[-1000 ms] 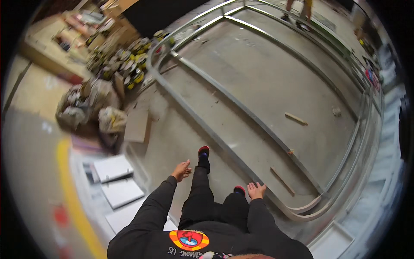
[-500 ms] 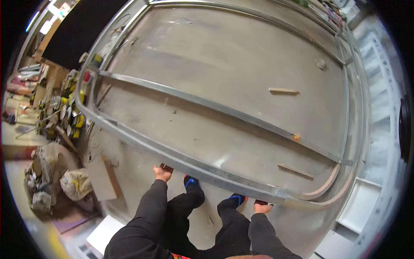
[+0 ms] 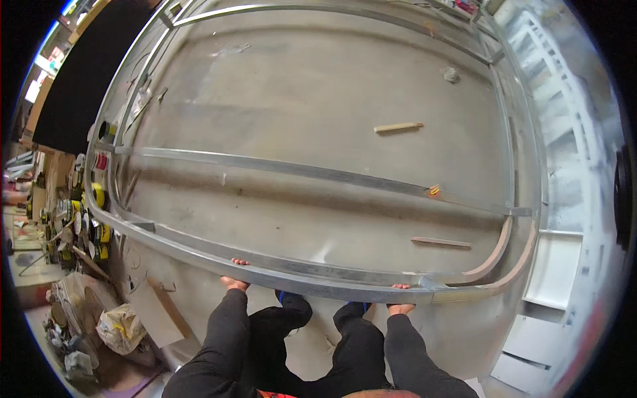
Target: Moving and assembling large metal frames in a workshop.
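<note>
A large grey metal frame (image 3: 318, 282) with rounded front corners spreads out ahead of me. My left hand (image 3: 233, 283) is wrapped around its near rail, left of the middle, with fingertips showing over the top. Farther right, my right hand (image 3: 401, 309) grips the same rail near the pinkish curved corner. Both palms are under or behind the rail and partly hidden. Lengthwise through the frame runs a crossbar (image 3: 298, 169), with a small orange piece (image 3: 433, 191) on its right part.
Wooden strips (image 3: 398, 127) and a crumpled clear lump (image 3: 450, 75) lie on the floor (image 3: 285, 106) inside the frame's outline. Yellow-black discs or reels (image 3: 99, 232), a plastic bag (image 3: 121, 328) and a cardboard box (image 3: 158, 312) stand at left. White panels (image 3: 554, 268) are at right.
The frame has turned in view, its left end lower and its near rail more level. Fingertips of both hands now show over the rail, where before they were hidden.
</note>
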The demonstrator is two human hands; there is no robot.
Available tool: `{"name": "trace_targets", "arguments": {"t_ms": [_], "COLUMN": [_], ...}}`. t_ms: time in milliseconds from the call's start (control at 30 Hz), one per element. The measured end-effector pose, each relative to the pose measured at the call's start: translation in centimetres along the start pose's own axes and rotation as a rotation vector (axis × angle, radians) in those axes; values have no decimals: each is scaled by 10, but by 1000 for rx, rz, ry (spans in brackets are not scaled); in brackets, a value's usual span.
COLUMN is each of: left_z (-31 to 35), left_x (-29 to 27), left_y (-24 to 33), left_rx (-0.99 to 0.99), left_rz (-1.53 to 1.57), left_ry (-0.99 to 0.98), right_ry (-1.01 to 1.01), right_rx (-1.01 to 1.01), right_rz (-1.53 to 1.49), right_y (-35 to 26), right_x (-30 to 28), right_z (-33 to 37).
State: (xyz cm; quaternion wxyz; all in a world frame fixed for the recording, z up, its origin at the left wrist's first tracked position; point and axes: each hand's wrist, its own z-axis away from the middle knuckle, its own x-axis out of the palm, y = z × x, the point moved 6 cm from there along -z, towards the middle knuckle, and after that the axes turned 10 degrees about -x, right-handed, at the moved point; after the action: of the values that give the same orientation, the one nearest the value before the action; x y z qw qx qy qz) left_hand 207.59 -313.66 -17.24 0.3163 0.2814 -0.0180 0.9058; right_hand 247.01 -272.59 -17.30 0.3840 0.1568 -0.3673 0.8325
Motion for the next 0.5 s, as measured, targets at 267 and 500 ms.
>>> {"name": "trace_targets", "arguments": {"t_ms": [267,500], "left_z": [84,179], "left_x": [38,122], "left_y": [17,24], "left_rx": [56,61], "left_rz": [-7,12], "left_ry": [73,100], "right_ry": [173,253], "right_rx": [1,92], "right_rz": [13,-11], "right_y": [-51,-105], "right_x": [48,127], "right_z": [67,120]}}
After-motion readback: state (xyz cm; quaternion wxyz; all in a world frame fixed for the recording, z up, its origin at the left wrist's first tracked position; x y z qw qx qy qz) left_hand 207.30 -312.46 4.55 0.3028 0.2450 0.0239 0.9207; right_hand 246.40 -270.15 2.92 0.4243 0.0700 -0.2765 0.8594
